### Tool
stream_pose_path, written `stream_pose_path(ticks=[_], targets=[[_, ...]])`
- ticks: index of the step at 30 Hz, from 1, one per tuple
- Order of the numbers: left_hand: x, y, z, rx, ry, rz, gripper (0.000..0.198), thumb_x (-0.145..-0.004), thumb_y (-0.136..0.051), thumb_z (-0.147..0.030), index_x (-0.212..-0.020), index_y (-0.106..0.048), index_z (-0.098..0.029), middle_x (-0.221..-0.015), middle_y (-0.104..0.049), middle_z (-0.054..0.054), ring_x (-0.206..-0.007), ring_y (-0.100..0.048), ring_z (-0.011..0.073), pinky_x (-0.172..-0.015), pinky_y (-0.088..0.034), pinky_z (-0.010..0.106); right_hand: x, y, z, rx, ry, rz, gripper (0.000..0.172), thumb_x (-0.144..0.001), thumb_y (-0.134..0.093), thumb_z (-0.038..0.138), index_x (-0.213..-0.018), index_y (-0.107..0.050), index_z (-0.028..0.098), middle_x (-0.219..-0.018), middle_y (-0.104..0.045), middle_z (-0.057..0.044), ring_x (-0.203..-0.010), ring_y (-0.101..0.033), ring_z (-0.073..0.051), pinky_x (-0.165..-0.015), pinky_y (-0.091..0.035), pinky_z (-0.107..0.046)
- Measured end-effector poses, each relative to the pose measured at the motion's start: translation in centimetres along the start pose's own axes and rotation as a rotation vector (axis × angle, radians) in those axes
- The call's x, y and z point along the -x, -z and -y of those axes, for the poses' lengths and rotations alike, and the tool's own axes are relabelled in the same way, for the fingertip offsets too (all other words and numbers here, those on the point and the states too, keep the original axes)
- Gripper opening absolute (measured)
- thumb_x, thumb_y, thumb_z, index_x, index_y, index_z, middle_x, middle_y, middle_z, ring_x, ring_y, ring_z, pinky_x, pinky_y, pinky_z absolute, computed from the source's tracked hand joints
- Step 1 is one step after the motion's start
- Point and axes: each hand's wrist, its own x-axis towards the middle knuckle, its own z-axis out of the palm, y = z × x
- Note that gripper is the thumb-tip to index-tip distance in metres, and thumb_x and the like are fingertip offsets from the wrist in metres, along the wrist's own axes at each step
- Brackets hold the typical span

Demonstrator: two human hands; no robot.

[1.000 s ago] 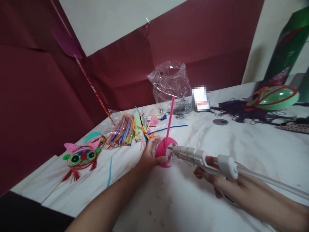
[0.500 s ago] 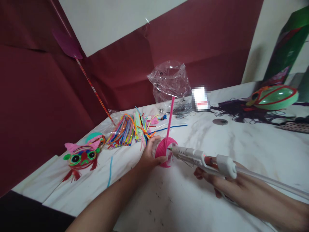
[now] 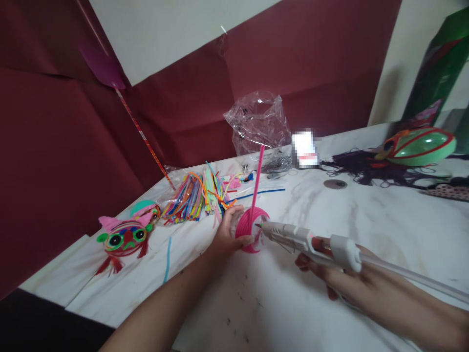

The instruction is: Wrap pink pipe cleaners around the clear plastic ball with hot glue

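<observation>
Hardly anything has moved since the earlier frame: the whole view drifts a touch, while both grips, the ball and the gun keep their places against each other. Leftmost on the bench [image 3: 293, 308] I see a craft face with pink ears [image 3: 124, 237], then a light blue pipe cleaner [image 3: 167, 261] lying just beyond my left forearm. Behind it sits a bundle of pipe cleaners [image 3: 186, 198], well back from the work. My left grip [image 3: 227, 234] is wrapped around a clear ball wound with pink pipe cleaner [image 3: 244, 226], thumb across its near face. From that winding a pink stem [image 3: 257, 183] rises nearly upright, leaning slightly right. Just right of the stem's foot I have the nozzle [image 3: 259, 225] of a hot glue gun [image 3: 296, 237]; whether it touches, I cannot tell. The gun's long axis slopes down to the right, its nozzle pointing left at the ball. My right grip [image 3: 340, 281] is closed about the handle, partly hidden. The stem and left thumb crowd the nozzle most closely. Farther right lie a grey disc [image 3: 335, 184], purple strands [image 3: 351, 164] and a red-striped green balloon [image 3: 421, 146], all well apart.
</observation>
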Motion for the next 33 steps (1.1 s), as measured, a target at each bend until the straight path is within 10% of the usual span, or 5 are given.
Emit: stream_pose_path(ticks=[33], targets=[[-0.2,0.2,0.4,-0.030,-0.004,0.020,0.090,-0.050,-0.089,-0.050,-0.124,-0.049,-0.021,-0.133,-0.055,0.013,-0.128,-0.049,0.0368,-0.111,-0.034,0.049,-0.3,0.4,0.2,-0.087,-0.060,0.112,0.032,-0.076,-0.055,0.047,-0.081,-0.074,0.022,-0.074,-0.076,-0.005,-0.054,-0.066,-0.019,-0.047,-0.056,-0.027]])
